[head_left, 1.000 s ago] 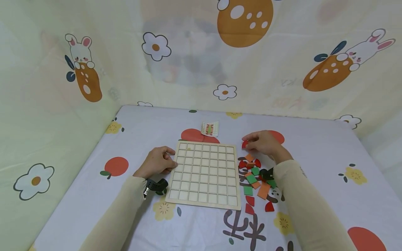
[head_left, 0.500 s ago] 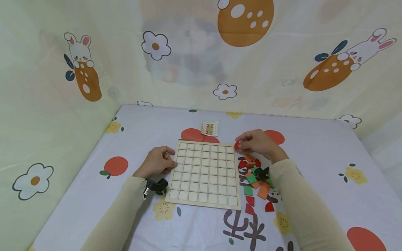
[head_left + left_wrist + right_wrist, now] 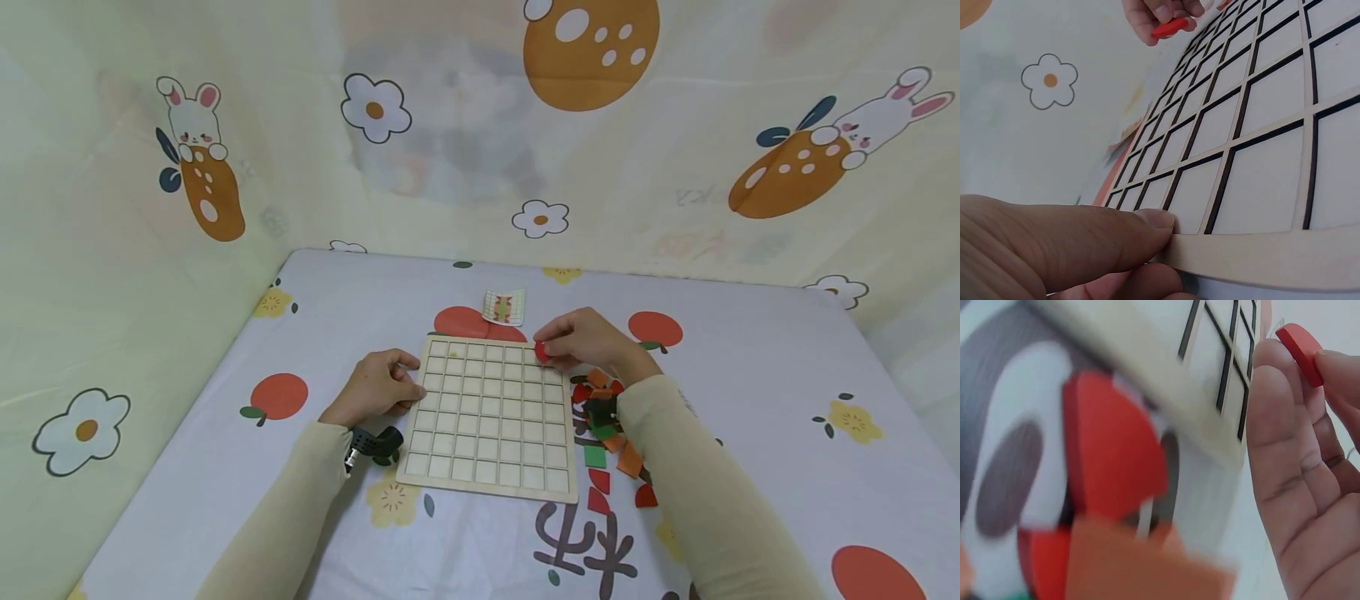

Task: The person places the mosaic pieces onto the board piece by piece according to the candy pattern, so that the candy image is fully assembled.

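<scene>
Our right hand (image 3: pixel 587 340) pinches one red piece (image 3: pixel 541 352) over the far-right corner of one seven-by-seven grid board (image 3: pixel 487 490); our left hand (image 3: pixel 375 385) grips its left edge, thumb on top. We count one card (image 3: pixel 504 307) beyond; the partly hidden coloured pieces (image 3: pixel 595 457) alongside we cannot count.

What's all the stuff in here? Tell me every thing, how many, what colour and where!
Tablecloth: one, white with prints, underneath
Cloth walls: at least two, cream with prints, back and left
Board: one, pale wood, middle
Card: one, white with red and green, beyond the board
Loose pieces: several, some hidden; red, green, orange; right of the board
Red piece: one, red, near the board's far right corner
Sleeves: two, cream, lower left and right
Wrist cameras: two, black, by the sleeve ends
Left hand: one, bare, holding the board's left edge
Right hand: one, bare, pinching the red piece
</scene>
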A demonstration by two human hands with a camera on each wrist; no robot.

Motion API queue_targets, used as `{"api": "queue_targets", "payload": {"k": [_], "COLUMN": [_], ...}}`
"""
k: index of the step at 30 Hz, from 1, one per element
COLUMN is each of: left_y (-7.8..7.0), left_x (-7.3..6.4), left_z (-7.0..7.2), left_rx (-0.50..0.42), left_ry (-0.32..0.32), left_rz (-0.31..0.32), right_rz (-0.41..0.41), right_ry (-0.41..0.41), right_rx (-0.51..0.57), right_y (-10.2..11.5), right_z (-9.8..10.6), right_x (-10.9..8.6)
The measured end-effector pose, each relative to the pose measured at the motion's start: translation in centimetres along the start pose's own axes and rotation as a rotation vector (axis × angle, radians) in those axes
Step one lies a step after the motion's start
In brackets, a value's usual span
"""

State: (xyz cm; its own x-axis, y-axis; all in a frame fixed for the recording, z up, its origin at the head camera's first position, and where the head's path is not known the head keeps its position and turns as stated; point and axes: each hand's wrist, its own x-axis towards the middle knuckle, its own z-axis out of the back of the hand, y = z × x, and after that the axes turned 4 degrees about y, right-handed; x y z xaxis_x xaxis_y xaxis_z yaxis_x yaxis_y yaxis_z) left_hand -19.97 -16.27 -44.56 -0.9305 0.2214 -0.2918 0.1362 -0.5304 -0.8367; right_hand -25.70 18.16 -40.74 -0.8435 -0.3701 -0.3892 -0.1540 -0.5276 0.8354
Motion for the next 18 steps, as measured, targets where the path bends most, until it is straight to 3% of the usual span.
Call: {"api": "queue_targets", "payload": {"k": [18], "left_y": [0.0], "left_x": [-0.2], "left_z": [0.1], "left_rx": [0.004], "left_ry": [-0.009], "left_rz": [-0.003], "right_rz": [0.047], "right_ry": [0.078], "right_rx": [0.093], "right_y": [2.0], "right_z": [-3.6], "right_x": [1.8]}}
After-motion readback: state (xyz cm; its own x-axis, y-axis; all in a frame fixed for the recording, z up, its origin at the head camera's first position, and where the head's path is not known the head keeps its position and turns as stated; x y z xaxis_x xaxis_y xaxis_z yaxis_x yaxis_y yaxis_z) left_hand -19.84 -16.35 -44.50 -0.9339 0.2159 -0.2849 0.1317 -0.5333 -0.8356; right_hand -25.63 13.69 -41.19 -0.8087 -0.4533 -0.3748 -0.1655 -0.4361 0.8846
